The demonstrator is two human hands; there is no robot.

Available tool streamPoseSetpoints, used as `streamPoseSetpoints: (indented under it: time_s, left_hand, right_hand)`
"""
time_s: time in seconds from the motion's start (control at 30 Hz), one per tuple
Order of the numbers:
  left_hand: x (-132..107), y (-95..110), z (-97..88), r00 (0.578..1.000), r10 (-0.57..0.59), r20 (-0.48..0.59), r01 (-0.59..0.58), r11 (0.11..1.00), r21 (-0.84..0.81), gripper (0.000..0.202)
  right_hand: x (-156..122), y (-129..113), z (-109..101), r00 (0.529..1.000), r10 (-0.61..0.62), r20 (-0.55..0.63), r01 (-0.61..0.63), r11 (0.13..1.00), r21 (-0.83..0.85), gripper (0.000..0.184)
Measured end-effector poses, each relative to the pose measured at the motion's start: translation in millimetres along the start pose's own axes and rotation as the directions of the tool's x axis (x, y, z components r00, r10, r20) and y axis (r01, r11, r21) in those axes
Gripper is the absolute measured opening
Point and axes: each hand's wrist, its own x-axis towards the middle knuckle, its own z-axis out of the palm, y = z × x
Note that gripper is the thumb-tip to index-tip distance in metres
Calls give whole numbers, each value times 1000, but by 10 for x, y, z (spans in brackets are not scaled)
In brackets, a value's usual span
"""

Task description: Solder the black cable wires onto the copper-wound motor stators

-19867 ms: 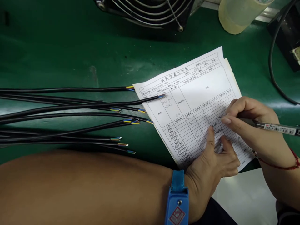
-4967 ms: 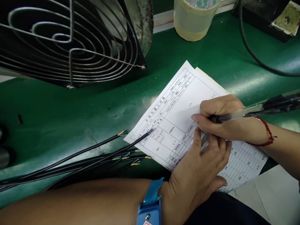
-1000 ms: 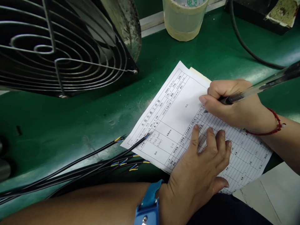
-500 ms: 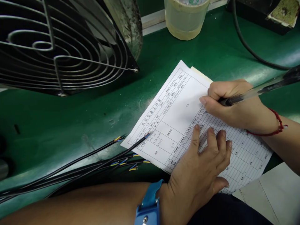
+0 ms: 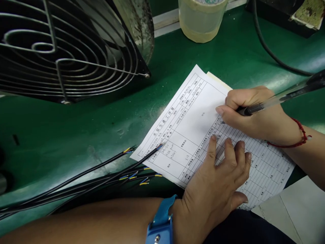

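A printed paper form [image 5: 195, 112] with ruled rows and some handwriting lies slanted on the green bench. My right hand [image 5: 254, 112] is closed around a clear-barrelled pen [image 5: 281, 98] with a dark grip, its tip at a row near the form's middle. Flat on the lower part of the sheet rests my left hand [image 5: 215, 179], fingers spread, holding nothing. A blue wrist strap [image 5: 162, 217] circles the left wrist. Several black cables [image 5: 101, 183] with stripped blue and yellow wire ends lie left of the form, and one overlaps its edge.
A black fan with a wire guard [image 5: 50, 51] stands at the upper left. A roll of clear tape [image 5: 201, 20] sits at the back of the green bench [image 5: 122, 118]. At the upper right are a dark holder with a sponge [image 5: 308, 13] and a black cord [image 5: 269, 51].
The pen tip has shifted very slightly on the form within my right hand's grip. My left hand stays in place on the paper.
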Motion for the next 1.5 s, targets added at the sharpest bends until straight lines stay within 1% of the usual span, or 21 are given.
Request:
streamPoseSetpoints:
  time_s: [0.13, 0.2, 0.27, 0.3, 0.33, 0.4, 0.43, 0.5, 0.57, 0.63, 0.7, 0.73, 0.8, 0.87, 1.0, 1.07, 1.13, 1.27, 1.33, 1.5]
  left_hand:
    - [5, 2, 2, 1000, 3, 6, -3, 1000, -1, 71]
    - [8, 3, 5, 1000, -1, 0, 1, 1000, 3, 72]
    - [10, 4, 6, 1000, -6, -11, 6, 1000, 9, 73]
    - [9, 4, 7, 1000, -7, -15, 7, 1000, 13, 73]
    - [8, 4, 7, 1000, -8, -16, 8, 1000, 15, 73]
    - [5, 7, 7, 1000, -9, -19, 9, 1000, 16, 73]
    - [3, 9, 8, 1000, -10, -20, 10, 1000, 14, 73]
    - [4, 15, 11, 1000, -16, -24, 16, 1000, 9, 74]
    - [7, 20, 14, 999, -23, -32, 23, 1000, 7, 75]
    - [12, 20, 16, 999, -24, -34, 25, 1000, 9, 75]
    - [14, 15, 17, 999, -24, -34, 24, 1000, 13, 75]
    - [14, 13, 17, 999, -21, -36, 21, 1000, 15, 75]
    - [12, 12, 18, 999, -12, -43, 13, 1000, 24, 77]
    - [9, 16, 21, 999, -4, -51, 6, 999, 34, 80]
    - [3, 22, 28, 999, -2, -50, 5, 999, 43, 80]
    - [-2, 20, 29, 999, -4, -51, 6, 999, 44, 80]
    - [-5, 17, 29, 999, -2, -47, 4, 999, 45, 79]
    - [-3, 11, 29, 999, 4, -37, -3, 999, 39, 80]
    - [0, 9, 34, 999, 6, -35, -5, 999, 33, 80]
    - [4, 5, 51, 999, 2, -51, -1, 1000, 21, 81]
  right_hand:
    - [12, -7, 0, 1000, 1, -28, 0, 999, 36, 45]
    - [31, -5, -11, 997, 8, -82, -2, 997, 72, 46]
    - [54, 6, -34, 988, 47, -148, -30, 993, 115, 46]
    - [63, 13, -51, 983, 81, -162, -58, 987, 147, 44]
    - [68, 20, -71, 981, 121, -152, -92, 978, 187, 42]
    - [66, 33, -120, 979, 185, -83, -157, 950, 269, 35]
    - [58, 36, -146, 980, 194, -36, -175, 938, 299, 32]
    - [30, 35, -196, 983, 174, 58, -184, 929, 321, 24]
    - [-3, 24, -231, 981, 132, 143, -172, 934, 313, 20]
    - [-33, 12, -241, 976, 112, 185, -164, 941, 296, 23]
    - [-57, 6, -222, 983, 93, 155, -136, 946, 294, 30]
    - [-69, 8, -205, 988, 77, 137, -115, 948, 298, 31]
    - [-94, 19, -164, 993, 42, 113, -73, 955, 289, 25]
    - [-126, 39, -125, 996, 10, 85, -31, 968, 249, 24]
    - [-177, 91, -63, 997, -75, 5, 73, 986, 151, 37]
    - [-183, 111, -46, 994, -109, -28, 111, 987, 113, 40]
    - [-177, 118, -41, 993, -109, -40, 112, 989, 93, 40]
    - [-165, 94, -47, 999, -33, 1, 33, 995, 89, 41]
    - [-165, 80, -47, 1000, -12, 0, 12, 997, 80, 41]
    - [-173, 84, -40, 999, -32, -2, 32, 998, 48, 40]
